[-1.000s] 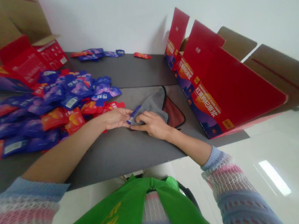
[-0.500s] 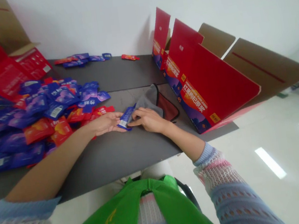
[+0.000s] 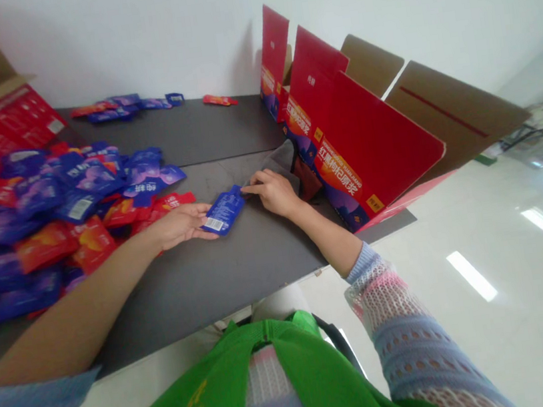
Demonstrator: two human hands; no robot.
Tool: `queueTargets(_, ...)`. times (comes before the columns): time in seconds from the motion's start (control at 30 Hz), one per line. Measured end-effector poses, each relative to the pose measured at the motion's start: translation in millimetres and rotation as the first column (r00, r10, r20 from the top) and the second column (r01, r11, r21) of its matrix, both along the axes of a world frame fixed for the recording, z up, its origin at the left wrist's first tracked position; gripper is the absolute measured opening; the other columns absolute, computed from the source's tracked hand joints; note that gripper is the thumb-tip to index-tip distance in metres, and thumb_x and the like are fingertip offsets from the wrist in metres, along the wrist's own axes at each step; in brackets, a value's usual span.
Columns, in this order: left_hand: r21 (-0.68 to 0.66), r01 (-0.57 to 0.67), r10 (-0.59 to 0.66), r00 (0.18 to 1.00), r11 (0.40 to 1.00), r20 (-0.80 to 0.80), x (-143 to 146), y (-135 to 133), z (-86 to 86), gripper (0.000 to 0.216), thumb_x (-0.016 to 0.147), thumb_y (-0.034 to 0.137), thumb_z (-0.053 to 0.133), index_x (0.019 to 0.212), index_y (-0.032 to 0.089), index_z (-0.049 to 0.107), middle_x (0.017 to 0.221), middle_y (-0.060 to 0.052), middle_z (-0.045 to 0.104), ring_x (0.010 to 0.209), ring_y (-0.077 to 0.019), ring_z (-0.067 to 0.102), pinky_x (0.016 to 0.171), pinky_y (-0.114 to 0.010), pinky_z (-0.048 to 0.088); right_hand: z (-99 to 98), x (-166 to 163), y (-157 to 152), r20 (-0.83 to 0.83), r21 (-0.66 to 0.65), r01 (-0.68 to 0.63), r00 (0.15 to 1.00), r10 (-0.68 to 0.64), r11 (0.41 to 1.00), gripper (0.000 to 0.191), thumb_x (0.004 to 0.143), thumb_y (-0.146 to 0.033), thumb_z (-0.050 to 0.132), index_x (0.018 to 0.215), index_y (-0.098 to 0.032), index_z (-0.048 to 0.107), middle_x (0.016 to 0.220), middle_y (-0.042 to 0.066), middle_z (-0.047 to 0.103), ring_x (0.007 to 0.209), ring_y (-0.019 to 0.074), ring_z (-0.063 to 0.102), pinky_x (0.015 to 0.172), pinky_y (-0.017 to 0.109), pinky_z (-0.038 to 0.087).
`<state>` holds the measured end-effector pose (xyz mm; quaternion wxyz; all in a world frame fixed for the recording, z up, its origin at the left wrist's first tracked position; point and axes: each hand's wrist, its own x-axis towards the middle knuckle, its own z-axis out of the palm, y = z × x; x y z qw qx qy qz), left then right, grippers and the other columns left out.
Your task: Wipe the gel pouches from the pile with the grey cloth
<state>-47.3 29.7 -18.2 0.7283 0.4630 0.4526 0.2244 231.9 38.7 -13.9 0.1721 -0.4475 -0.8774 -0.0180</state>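
Note:
A blue pouch (image 3: 223, 211) with a white barcode label lies tilted between my two hands, just above or on the grey table. My left hand (image 3: 184, 225) grips its lower left edge, thumb on top and fingers beneath. At the pouch's narrow top end, the fingertips of my right hand (image 3: 274, 193) pinch the spout corner, the other fingers curled. A grey cloth (image 3: 281, 159) with a brownish-red part (image 3: 307, 181) lies crumpled just behind my right hand, which partly covers it.
A heap of blue and red pouches (image 3: 78, 190) spreads over the left of the table (image 3: 183, 290). Several more pouches (image 3: 111, 109) lie by the wall, with one red pouch (image 3: 220, 99) apart. Open red cartons (image 3: 369, 142) line the right edge; another carton (image 3: 27, 116) stands at left.
My right hand has drawn away from the pouch's label side to its spout end, baring more of the pouch. The cloth is now behind that hand. The view has shifted slightly.

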Motion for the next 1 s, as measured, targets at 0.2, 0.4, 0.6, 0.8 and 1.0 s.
queueTargets(0.2, 0.003, -0.03, 0.03, 1.0, 1.0, -0.009, 2, 0, -5.4, 0.025, 0.079, 0.011, 0.065, 0.103, 0.015, 0.07, 0.096, -0.01, 0.076, 0.085, -0.0221, 0.074, 0.085, -0.045, 0.062, 23.9, 7, -11, -0.305, 0.235, 0.034, 0.951, 0.041, 0.971, 0.048, 0.096, -0.005, 0.039, 0.119, -0.03, 0.072, 0.112, 0.006, 0.06, 0.105, 0.0203, 0.051, 0.09, 0.035, 0.044)
queueTargets(0.4, -0.003, 0.018, -0.018, 0.998, 1.0, 0.054, 0, 2, -9.5, 0.029, 0.078, 0.012, 0.068, 0.107, 0.014, 0.069, 0.099, -0.011, 0.076, 0.092, -0.0237, 0.073, 0.087, -0.047, 0.061, 16.5, -9, -24, -0.441, 0.301, -0.043, 0.879, 0.18, 0.953, 0.047, 0.101, -0.012, 0.039, 0.136, -0.034, 0.061, 0.111, 0.006, 0.057, 0.107, 0.019, 0.053, 0.093, 0.037, 0.046)
queueTargets(0.6, 0.031, 0.055, -0.056, 0.998, 0.998, 0.04, 3, -2, -0.7, 0.021, 0.078, 0.011, 0.068, 0.099, 0.013, 0.071, 0.098, -0.011, 0.075, 0.092, -0.0249, 0.073, 0.088, -0.051, 0.06, -11.4, -48, -36, -0.13, 0.004, -0.444, 0.888, 0.441, 0.896, 0.043, 0.102, -0.026, 0.044, 0.143, -0.031, 0.054, 0.123, 0.007, 0.061, 0.109, 0.019, 0.055, 0.094, 0.033, 0.048)
queueTargets(0.8, 0.025, 0.01, -0.011, 0.999, 1.0, 0.044, 3, -1, -4.8, 0.021, 0.079, 0.014, 0.071, 0.1, 0.012, 0.07, 0.1, -0.013, 0.075, 0.091, -0.0251, 0.073, 0.092, -0.056, 0.057, -3.5, -41, -24, -0.146, -0.131, -0.325, 0.941, 0.306, 0.937, 0.033, 0.101, -0.028, 0.048, 0.126, -0.032, 0.07, 0.125, 0.006, 0.06, 0.109, 0.019, 0.054, 0.093, 0.032, 0.044)
queueTargets(1.0, 0.018, 0.003, -0.003, 1.0, 1.0, 0.008, 5, 0, -6.7, 0.03, 0.075, 0.019, 0.074, 0.104, 0.014, 0.071, 0.096, -0.012, 0.077, 0.085, -0.0264, 0.075, 0.086, -0.049, 0.061, -4.7, -28, -3, -0.057, -0.163, -0.096, 0.995, 0.088, 0.982, 0.04, 0.101, -0.019, 0.044, 0.128, -0.035, 0.068, 0.123, 0.003, 0.063, 0.103, 0.0204, 0.051, 0.088, 0.032, 0.041)
